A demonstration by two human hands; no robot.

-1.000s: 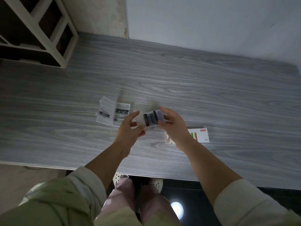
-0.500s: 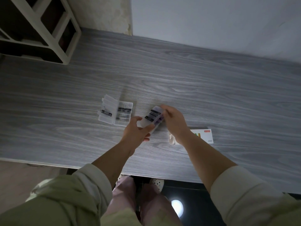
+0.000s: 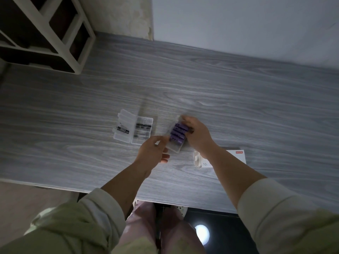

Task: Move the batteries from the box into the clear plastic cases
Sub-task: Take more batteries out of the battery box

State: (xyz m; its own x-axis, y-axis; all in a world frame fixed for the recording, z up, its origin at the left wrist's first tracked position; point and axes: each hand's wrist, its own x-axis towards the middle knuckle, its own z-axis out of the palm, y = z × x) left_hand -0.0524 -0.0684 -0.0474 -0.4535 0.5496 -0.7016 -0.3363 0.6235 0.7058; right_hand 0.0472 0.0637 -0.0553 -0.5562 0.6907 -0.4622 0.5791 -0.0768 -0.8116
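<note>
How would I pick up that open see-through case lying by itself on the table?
Probably by the two long outer edges of the open clear case, coming straight down from above. It lies flat and spread open, lid beside tray, with bare table all around, so pinching across one half should lift it without spilling whatever is inside.

This looks like a room in a home, dimly lit. A grey wood-grain worktop (image 3: 238, 99) stands against a plain pale wall (image 3: 238, 24), with a patch of rough, stained plaster (image 3: 119, 15) at the corner and a white-framed open shelf unit (image 3: 45, 33) beside it.
</note>
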